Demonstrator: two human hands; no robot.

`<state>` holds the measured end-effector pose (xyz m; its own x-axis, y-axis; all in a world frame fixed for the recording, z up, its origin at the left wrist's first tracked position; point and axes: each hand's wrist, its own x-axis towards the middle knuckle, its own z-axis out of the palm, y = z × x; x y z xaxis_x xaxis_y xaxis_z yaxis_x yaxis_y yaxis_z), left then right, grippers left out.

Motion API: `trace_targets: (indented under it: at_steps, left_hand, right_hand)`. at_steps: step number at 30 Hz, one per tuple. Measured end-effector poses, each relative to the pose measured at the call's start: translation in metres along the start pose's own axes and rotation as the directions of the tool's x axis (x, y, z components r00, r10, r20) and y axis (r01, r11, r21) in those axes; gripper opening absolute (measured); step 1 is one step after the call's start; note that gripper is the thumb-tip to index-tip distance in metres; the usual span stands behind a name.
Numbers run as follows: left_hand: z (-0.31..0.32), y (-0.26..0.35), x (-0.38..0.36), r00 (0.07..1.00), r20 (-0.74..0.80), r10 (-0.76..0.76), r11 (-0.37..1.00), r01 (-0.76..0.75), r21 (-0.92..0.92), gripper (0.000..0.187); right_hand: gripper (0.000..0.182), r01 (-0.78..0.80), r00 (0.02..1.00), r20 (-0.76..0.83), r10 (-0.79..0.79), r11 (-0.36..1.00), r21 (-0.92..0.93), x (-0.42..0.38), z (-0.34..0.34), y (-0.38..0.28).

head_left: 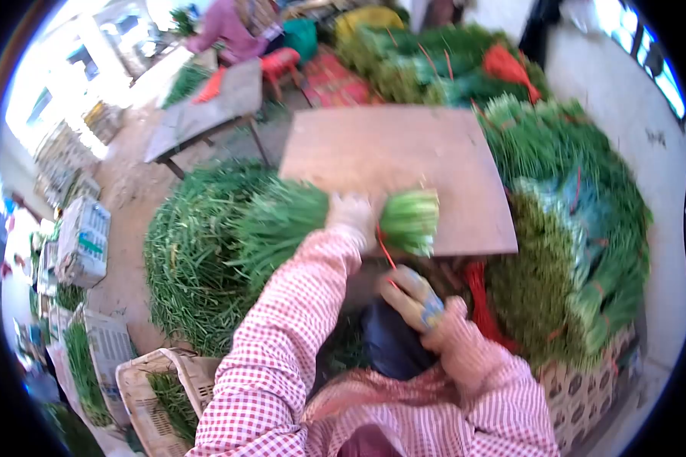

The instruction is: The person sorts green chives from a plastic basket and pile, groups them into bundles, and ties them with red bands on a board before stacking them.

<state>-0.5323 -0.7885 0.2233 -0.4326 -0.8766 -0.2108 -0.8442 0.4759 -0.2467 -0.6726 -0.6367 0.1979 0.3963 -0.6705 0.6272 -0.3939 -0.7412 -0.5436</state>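
Note:
A bunch of garlic chives (411, 221) lies across the near part of a wooden board, its pale stem ends to the right and its leaves to the left. My gloved left hand (351, 216) is closed around the middle of the bunch, pressing it on the board. A thin red tie (386, 247) runs from the bunch, just right of that hand, down to my gloved right hand (410, 295). My right fingers are closed on the tie's lower end, beside the near edge of the board and above my dark-clad knee. Whether the tie circles the whole bunch is hidden.
The board (404, 148) stands before me. A heap of loose greens (202, 244) lies left; tied bunches (579, 152) are piled right. Red ties (484, 301) hang below the board. Crates (84, 240) line the left. Another person (232, 34) sits at a table (213, 107).

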Motion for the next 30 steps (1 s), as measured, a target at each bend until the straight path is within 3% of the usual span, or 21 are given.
trace_targets:
  at_steps: [1, 2, 3, 4, 5, 7, 9, 12, 13, 15, 16, 18, 19, 21, 22, 23, 26, 29, 30]
  left_hand:
    - [0.0, -0.007, -0.009, 0.999, -0.031, 0.022, 0.997, -0.025, -0.071, 0.068]
    - [-0.011, -0.017, -0.025, 0.998, -0.063, 0.004, 0.991, -0.013, -0.133, 0.074]
    - [-0.023, -0.025, -0.042, 0.996, -0.088, -0.005, 0.981, -0.012, -0.195, 0.08]
    - [-0.03, -0.035, -0.056, 0.994, -0.102, -0.034, 0.981, 0.014, -0.194, 0.08]
    - [-0.033, -0.046, -0.075, 0.963, -0.267, -0.027, 0.992, -0.007, -0.126, 0.085]
    - [-0.038, -0.068, -0.108, 0.865, -0.501, 0.035, 0.999, -0.046, -0.009, 0.093]
    - [-0.051, -0.082, -0.148, 0.751, -0.649, 0.123, 0.99, -0.139, 0.026, 0.085]
    - [-0.048, -0.095, -0.191, 0.591, -0.75, 0.296, 0.953, -0.132, 0.272, 0.064]
    - [-0.044, -0.096, -0.207, 0.613, -0.733, 0.293, 0.954, -0.143, 0.262, 0.064]
    - [-0.034, -0.096, -0.248, 0.615, -0.714, 0.336, 0.934, -0.121, 0.335, 0.059]
    - [-0.027, -0.094, -0.267, 0.633, -0.701, 0.328, 0.936, -0.118, 0.331, 0.055]
    - [-0.008, -0.087, -0.298, 0.71, -0.652, 0.267, 0.956, -0.109, 0.273, 0.053]
    - [0.001, -0.084, -0.312, 0.747, -0.629, 0.216, 0.969, -0.084, 0.234, 0.051]
    - [0.025, -0.078, -0.333, 0.797, -0.577, 0.181, 0.975, -0.069, 0.212, 0.052]
    - [0.035, -0.074, -0.343, 0.82, -0.555, 0.138, 0.985, -0.056, 0.163, 0.052]
    - [0.045, -0.07, -0.352, 0.841, -0.532, 0.098, 0.992, -0.042, 0.115, 0.053]
    - [0.068, -0.06, -0.368, 0.84, -0.54, 0.041, 0.997, 0.001, 0.077, 0.056]
    - [0.059, -0.057, -0.375, 0.838, -0.546, -0.008, 0.994, 0.064, 0.084, 0.055]
    - [0.043, -0.058, -0.378, 0.905, -0.425, -0.009, 0.999, 0.026, 0.034, 0.064]
  right_hand:
    - [0.029, -0.184, 0.977, 0.143, 0.159, 0.965, 0.185, -0.01, -0.004, -0.001]
    - [0.029, -0.436, 0.887, 0.104, 0.449, 0.744, 0.505, -0.028, 0.0, -0.01]
    - [0.029, -0.559, 0.694, 0.19, 0.694, 0.355, 0.749, -0.04, -0.002, -0.016]
    - [0.029, -0.543, 0.572, 0.204, 0.795, 0.181, 0.82, -0.037, -0.017, -0.022]
    - [0.03, -0.492, 0.424, 0.239, 0.874, 0.0, 0.87, -0.037, -0.034, -0.028]
    - [0.03, -0.607, 0.489, 0.154, 0.859, 0.207, 0.767, -0.033, -0.058, -0.021]
    - [0.03, -0.571, 0.565, 0.086, 0.821, 0.314, 0.759, 0.001, -0.074, -0.036]
    - [0.027, -0.485, 0.826, 0.032, 0.562, 0.683, 0.546, 0.055, -0.084, -0.066]
    - [0.026, -0.407, 0.893, 0.042, 0.448, 0.765, 0.499, 0.072, -0.079, -0.076]
    - [0.028, -0.477, 0.879, 0.284, 0.384, 0.74, 0.475, 0.09, -0.063, -0.105]
    - [0.028, -0.502, 0.865, 0.31, 0.396, 0.708, 0.496, 0.092, -0.047, -0.109]
    - [0.032, -0.419, 0.8, 0.586, 0.126, 0.817, 0.397, 0.091, -0.018, -0.113]
    - [0.032, -0.437, 0.789, 0.603, 0.122, 0.801, 0.409, 0.088, -0.004, -0.117]
    - [0.037, -0.456, 0.714, 0.679, 0.171, 0.849, 0.266, 0.08, 0.022, -0.118]
    - [0.04, -0.394, 0.69, 0.717, 0.093, 0.88, 0.266, 0.074, 0.035, -0.111]
    - [0.039, -0.346, 0.628, 0.765, 0.144, 0.932, 0.108, 0.073, 0.04, -0.118]
    - [0.036, -0.389, 0.622, 0.77, 0.142, 0.91, 0.146, 0.06, 0.072, -0.116]
    - [0.03, -0.336, 0.654, 0.749, 0.107, 0.928, 0.16, 0.06, 0.08, -0.118]
    - [0.026, -0.243, 0.689, 0.724, 0.044, 0.955, 0.172, 0.059, 0.082, -0.117]
